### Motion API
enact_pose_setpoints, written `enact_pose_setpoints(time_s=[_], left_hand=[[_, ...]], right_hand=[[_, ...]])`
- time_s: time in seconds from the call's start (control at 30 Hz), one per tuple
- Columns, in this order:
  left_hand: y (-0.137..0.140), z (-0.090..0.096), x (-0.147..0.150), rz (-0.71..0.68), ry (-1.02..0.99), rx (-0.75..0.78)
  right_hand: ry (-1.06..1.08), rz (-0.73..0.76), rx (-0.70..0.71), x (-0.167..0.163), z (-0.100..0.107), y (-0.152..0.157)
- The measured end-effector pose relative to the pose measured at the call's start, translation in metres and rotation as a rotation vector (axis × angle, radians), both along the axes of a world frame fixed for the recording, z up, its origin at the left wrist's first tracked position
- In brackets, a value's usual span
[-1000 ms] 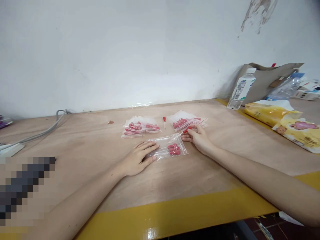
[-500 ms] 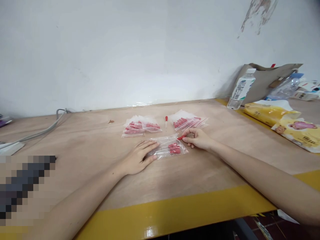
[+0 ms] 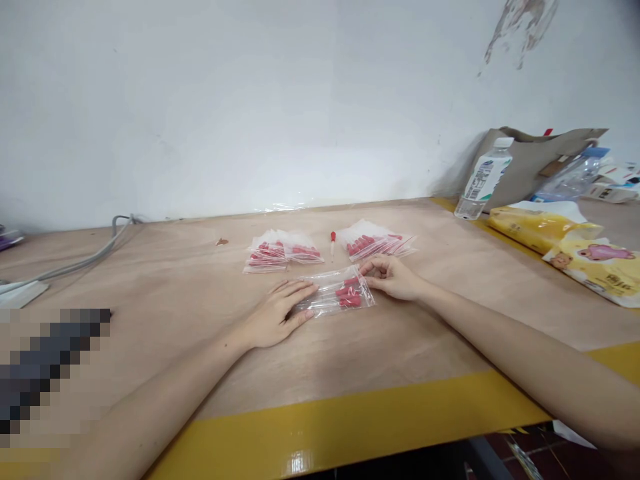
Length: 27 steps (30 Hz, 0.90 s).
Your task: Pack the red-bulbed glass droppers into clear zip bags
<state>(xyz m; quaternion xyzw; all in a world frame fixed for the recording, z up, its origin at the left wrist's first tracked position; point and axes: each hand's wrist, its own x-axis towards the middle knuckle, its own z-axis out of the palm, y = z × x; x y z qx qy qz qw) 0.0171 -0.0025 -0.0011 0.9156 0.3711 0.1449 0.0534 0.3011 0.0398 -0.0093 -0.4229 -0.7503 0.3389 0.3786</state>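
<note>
A clear plastic bag point(image 3: 327, 283) lies flat in front of me, with several glass droppers inside it. Their red rubber bulbs point(image 3: 349, 301) point to the right. My left hand point(image 3: 280, 310) rests flat, fingers spread, on the bag's left end. At the bag's upper right corner, my right hand point(image 3: 390, 277) has thumb and index finger closed on the edge, close to the topmost red bulb. Behind the bag stands out a single dropper point(image 3: 333, 245) with a red bulb, lying alone between two piles of filled bags, the left pile point(image 3: 283, 252) and the right pile point(image 3: 376, 241).
To the right are a water bottle point(image 3: 484, 179), a grey-brown bag point(image 3: 530, 157) and yellow tissue packs point(image 3: 545, 223). A grey cable point(image 3: 90, 267) runs along the left. Yellow tape point(image 3: 320, 427) lines the table's front edge, and a white wall stands behind.
The dropper that my right fingers held at the bag's mouth is now inside, its red bulb above the others. My right hand has shifted slightly left; the left hand has stayed put.
</note>
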Motion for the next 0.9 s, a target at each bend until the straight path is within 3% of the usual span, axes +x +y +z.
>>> enact_pose_setpoints(time_s=[0.13, 0.3, 0.4, 0.57, 0.63, 0.73, 0.9], left_hand=[[0.0, 0.0, 0.0, -0.006, -0.008, 0.01], [0.001, -0.001, -0.001, 0.0, -0.004, -0.005], [0.001, -0.001, 0.0, 0.006, -0.007, -0.011], [-0.001, 0.0, 0.0, 0.047, -0.03, -0.041], [-0.002, 0.0, 0.0, 0.057, -0.038, -0.05], [-0.001, -0.001, -0.001, 0.044, -0.056, -0.051], [0.002, -0.001, -0.002, -0.001, -0.1, -0.055]], right_hand=[[0.034, -0.038, 0.012, -0.016, -0.006, 0.002], [-0.038, -0.04, 0.161, -0.02, -0.01, 0.003], [-0.078, -0.038, 0.166, -0.02, -0.01, 0.002], [-0.169, -0.265, 0.174, -0.021, -0.01, -0.002], [-0.145, -0.363, 0.184, -0.02, -0.006, -0.001], [-0.126, -0.399, 0.241, -0.022, 0.007, 0.007], [-0.38, -0.394, 0.237, -0.042, 0.034, 0.045]])
